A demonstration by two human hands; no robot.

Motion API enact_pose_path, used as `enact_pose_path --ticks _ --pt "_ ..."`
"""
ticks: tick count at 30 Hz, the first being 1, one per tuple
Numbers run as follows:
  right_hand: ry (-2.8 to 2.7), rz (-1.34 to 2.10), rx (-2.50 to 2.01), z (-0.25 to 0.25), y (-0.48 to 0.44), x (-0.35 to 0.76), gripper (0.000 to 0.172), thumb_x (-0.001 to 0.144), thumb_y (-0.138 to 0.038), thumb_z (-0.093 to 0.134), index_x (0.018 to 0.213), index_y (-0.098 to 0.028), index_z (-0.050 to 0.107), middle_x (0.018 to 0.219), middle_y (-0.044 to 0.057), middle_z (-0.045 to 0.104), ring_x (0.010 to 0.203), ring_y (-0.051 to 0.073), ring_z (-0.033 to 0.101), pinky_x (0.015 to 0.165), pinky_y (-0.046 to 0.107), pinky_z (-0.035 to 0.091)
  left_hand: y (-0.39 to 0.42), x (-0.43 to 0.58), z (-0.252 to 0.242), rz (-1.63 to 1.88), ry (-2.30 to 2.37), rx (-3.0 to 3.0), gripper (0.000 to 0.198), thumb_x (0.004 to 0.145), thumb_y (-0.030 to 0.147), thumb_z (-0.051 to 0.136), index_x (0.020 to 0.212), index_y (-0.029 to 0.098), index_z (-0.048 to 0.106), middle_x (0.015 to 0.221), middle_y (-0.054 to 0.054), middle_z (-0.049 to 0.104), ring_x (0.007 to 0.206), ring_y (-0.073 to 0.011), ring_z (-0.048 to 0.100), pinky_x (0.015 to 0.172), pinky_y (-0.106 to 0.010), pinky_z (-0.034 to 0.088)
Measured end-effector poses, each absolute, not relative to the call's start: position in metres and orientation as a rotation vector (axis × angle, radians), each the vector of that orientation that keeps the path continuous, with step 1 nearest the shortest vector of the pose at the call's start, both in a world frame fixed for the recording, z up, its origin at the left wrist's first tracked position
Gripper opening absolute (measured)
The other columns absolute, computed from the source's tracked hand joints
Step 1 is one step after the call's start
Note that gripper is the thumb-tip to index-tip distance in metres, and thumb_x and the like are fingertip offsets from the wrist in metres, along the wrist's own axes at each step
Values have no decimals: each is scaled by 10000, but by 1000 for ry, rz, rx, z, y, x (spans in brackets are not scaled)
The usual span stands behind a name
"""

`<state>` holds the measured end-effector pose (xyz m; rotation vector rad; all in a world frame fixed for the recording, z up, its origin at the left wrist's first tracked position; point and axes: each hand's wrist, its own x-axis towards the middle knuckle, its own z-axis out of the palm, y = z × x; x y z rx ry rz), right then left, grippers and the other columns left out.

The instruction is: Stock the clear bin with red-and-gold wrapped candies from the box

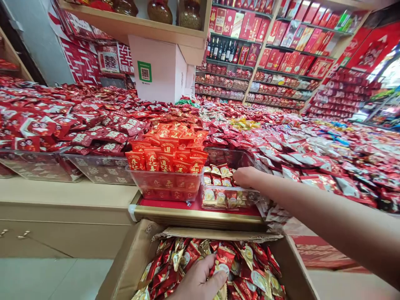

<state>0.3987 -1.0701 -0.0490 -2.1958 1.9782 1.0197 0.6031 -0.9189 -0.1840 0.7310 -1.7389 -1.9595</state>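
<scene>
My right hand (246, 177) reaches forward over a clear plastic bin (231, 200) that holds several red and gold candy packets (218, 196). Its fingers are curled downward into the bin and I cannot see what they hold. My left hand (198, 281) is down in an open cardboard box (131, 262) at the bottom. Its fingers close over the red and gold candy packets (246, 271) that fill the box. Beside the right hand's bin stands a fuller clear bin (165, 183) heaped with orange-red packets (171, 148).
Red sweet packets (78, 121) cover a wide counter in clear trays. A pale pillar with a green QR sticker (144, 71) stands behind. Shelves of red gift boxes (281, 46) and bottles line the back wall. A beige counter ledge (62, 196) runs at left.
</scene>
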Motion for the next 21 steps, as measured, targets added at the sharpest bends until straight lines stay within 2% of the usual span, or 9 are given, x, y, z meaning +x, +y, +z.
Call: enact_pose_path --ticks 4,7,10,13,17,21 --pt "2078 1030 -2179 -50 -1076 391 264 639 -115 644 897 -65 665 918 204 664 882 314 617 684 373 510 -919 604 -188 -1842 -1905 893 308 810 391 440 970 165 576 936 -33 664 859 -201 576 755 -268 426" --pt "2155 989 -2185 -55 -1080 389 223 723 -137 566 922 -92 655 935 178 664 897 280 618 682 353 511 -921 604 -187 -1822 -1948 952 306 805 380 437 969 161 574 933 -35 663 849 -200 573 737 -258 424" --pt "2198 965 -2203 -59 -1081 388 266 815 -124 423 991 -111 622 1005 151 645 943 242 603 715 361 503 -923 604 -182 -1826 -1941 927 286 810 352 429 967 162 574 945 -38 664 870 -194 572 755 -250 419" --pt "2154 1010 -2191 -59 -1083 387 271 789 -149 470 1012 -97 615 1019 175 635 951 269 595 716 363 497 -922 604 -182 -1805 -1932 901 277 816 342 424 977 174 575 953 -31 665 882 -187 574 780 -246 412" --pt "1919 1156 -2108 -63 -1084 388 221 642 -195 664 847 -112 671 882 145 679 855 257 626 707 316 501 -919 604 -190 -1779 -1953 926 282 818 366 424 983 189 567 964 -22 662 886 -184 577 769 -240 412" --pt "1793 1191 -2070 -76 -1085 387 116 744 -227 602 789 -135 655 871 96 677 827 182 622 762 334 494 -918 603 -192 -1724 -2045 991 306 814 407 410 925 181 583 905 -28 661 831 -184 572 737 -245 413"
